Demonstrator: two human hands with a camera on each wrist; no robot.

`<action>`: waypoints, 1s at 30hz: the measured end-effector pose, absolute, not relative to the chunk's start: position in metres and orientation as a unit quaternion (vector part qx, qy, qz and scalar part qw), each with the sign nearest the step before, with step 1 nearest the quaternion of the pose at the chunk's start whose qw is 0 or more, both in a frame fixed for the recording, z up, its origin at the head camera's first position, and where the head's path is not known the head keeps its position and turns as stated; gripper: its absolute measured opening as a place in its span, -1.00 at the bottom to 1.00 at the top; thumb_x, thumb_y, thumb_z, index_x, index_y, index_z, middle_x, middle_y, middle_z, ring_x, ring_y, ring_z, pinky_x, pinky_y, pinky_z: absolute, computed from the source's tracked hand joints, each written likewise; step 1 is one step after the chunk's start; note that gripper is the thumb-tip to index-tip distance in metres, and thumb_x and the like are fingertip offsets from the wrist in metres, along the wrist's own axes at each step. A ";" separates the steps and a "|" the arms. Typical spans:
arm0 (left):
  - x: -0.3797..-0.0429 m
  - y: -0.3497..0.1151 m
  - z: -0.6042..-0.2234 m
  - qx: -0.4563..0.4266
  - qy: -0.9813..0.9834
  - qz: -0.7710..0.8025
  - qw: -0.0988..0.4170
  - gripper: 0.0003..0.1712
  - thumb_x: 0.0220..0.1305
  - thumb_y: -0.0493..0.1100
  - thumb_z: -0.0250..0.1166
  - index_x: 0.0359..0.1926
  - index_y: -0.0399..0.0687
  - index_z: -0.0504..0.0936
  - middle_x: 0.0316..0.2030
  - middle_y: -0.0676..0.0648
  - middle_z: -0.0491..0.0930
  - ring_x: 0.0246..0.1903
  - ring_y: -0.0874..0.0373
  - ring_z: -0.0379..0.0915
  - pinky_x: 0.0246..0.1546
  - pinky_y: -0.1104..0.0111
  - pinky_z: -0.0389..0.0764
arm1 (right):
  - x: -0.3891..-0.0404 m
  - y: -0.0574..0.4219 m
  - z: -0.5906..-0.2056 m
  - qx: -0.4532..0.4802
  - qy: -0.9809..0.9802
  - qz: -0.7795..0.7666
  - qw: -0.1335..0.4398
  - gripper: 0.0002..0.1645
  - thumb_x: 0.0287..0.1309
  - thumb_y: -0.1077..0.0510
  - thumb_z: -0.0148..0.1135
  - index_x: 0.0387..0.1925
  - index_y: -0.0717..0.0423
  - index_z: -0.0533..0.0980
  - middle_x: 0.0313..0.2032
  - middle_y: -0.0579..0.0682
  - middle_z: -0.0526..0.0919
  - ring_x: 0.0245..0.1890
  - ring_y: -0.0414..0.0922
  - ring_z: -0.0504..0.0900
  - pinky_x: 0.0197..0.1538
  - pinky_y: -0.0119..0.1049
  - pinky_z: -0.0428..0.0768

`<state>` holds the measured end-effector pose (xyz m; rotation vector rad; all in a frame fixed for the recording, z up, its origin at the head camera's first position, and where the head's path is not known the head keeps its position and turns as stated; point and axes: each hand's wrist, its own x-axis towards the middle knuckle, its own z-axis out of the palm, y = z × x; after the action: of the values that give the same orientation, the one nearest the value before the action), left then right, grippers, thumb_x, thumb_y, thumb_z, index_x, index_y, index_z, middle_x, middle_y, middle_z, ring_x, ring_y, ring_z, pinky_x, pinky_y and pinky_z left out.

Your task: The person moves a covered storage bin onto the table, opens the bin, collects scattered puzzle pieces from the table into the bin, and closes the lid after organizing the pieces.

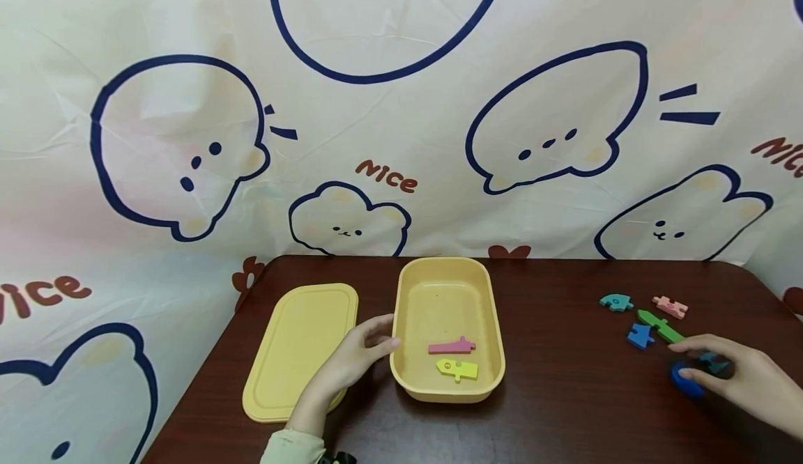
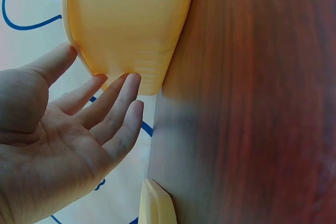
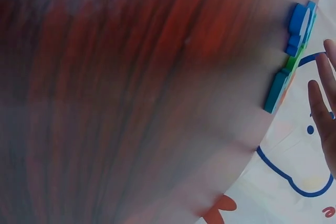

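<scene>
A yellow plastic box (image 1: pixel 445 304) stands on the table, holding a pink puzzle piece (image 1: pixel 453 346) and a yellow puzzle piece (image 1: pixel 458 369). My left hand (image 1: pixel 356 352) rests against its left side, the thumb at the rim and the fingers loosely spread, as the left wrist view shows. Over on the right, my right hand (image 1: pixel 740 373) reaches in above the loose pieces with thumb and index finger apart. Nearest to it are a dark blue rounded piece (image 1: pixel 686 380), a teal piece (image 1: pixel 714 362) partly hidden by the hand, and a long green piece (image 1: pixel 661 327).
Further puzzle pieces lie beyond the right hand: a blue one (image 1: pixel 640 336), a turquoise one (image 1: pixel 617 302) and a salmon pink one (image 1: pixel 670 306). A flat yellow lid (image 1: pixel 301 345) lies left of the box. Behind the dark table (image 1: pixel 558 394) hangs a printed cloth (image 1: pixel 439 143).
</scene>
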<state>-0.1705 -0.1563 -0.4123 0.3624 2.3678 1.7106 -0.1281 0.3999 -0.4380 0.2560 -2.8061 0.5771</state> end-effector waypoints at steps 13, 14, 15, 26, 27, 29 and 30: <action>-0.171 -0.156 -0.414 0.120 0.804 0.575 0.096 -0.42 0.41 -0.22 0.24 0.34 -0.40 0.35 0.25 -0.39 0.41 0.14 -0.19 0.48 0.10 0.03 0.50 | -0.135 0.402 -0.435 0.066 -0.979 0.191 0.024 -0.51 -0.11 0.16 0.58 -0.08 0.17 0.63 -0.07 0.27 0.60 -0.24 0.07 0.58 -0.31 -0.14 0.55; -0.171 -0.156 -0.414 0.120 0.804 0.575 0.096 -0.42 0.41 -0.22 0.24 0.34 -0.40 0.35 0.25 -0.39 0.41 0.13 -0.19 0.48 0.10 0.03 0.50 | -0.135 0.402 -0.435 0.066 -0.980 0.188 0.024 -0.50 -0.11 0.17 0.59 -0.07 0.17 0.63 -0.07 0.26 0.60 -0.24 0.05 0.58 -0.30 -0.15 0.54; -0.171 -0.156 -0.414 0.120 0.804 0.575 0.096 -0.42 0.41 -0.22 0.24 0.34 -0.40 0.35 0.25 -0.39 0.41 0.13 -0.19 0.48 0.10 0.03 0.50 | -0.135 0.402 -0.435 0.067 -0.980 0.185 0.024 -0.50 -0.12 0.16 0.59 -0.07 0.16 0.63 -0.07 0.26 0.61 -0.25 -0.01 0.57 -0.30 -0.14 0.55; -0.171 -0.156 -0.414 0.122 0.805 0.573 0.094 -0.42 0.41 -0.22 0.25 0.34 -0.39 0.36 0.25 -0.38 0.42 0.13 -0.18 0.48 0.10 0.03 0.50 | -0.132 0.408 -0.441 0.085 -0.980 0.176 0.029 -0.46 -0.19 0.14 0.62 -0.08 0.11 0.63 -0.15 0.06 0.61 -0.34 -0.41 0.41 -0.24 -0.11 0.59; -0.171 -0.156 -0.414 0.121 0.805 0.573 0.093 -0.42 0.41 -0.22 0.25 0.34 -0.39 0.36 0.25 -0.38 0.42 0.13 -0.18 0.48 0.10 0.03 0.50 | -0.132 0.409 -0.441 0.087 -0.980 0.176 0.029 -0.45 -0.19 0.15 0.62 -0.08 0.11 0.63 -0.15 0.06 0.61 -0.34 -0.41 0.40 -0.23 -0.05 0.59; -0.171 -0.156 -0.414 0.122 0.805 0.572 0.093 -0.42 0.41 -0.22 0.25 0.34 -0.39 0.36 0.25 -0.38 0.42 0.13 -0.18 0.48 0.10 0.03 0.50 | -0.132 0.409 -0.442 0.091 -0.980 0.172 0.028 -0.44 -0.21 0.15 0.63 -0.08 0.11 0.63 -0.16 0.03 0.60 -0.33 -0.41 0.40 -0.26 -0.13 0.59; -0.171 -0.156 -0.414 0.122 0.805 0.573 0.093 -0.42 0.41 -0.22 0.25 0.34 -0.39 0.36 0.25 -0.38 0.42 0.13 -0.19 0.48 0.09 0.03 0.50 | -0.131 0.410 -0.442 0.092 -0.980 0.172 0.026 -0.43 -0.21 0.15 0.63 -0.07 0.11 0.62 -0.16 0.03 0.60 -0.33 -0.41 0.40 -0.26 -0.14 0.59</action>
<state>-0.1711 -0.1560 -0.4141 0.3606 2.3903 1.6993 -0.1314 0.4095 -0.4424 0.2853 -3.0292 0.5320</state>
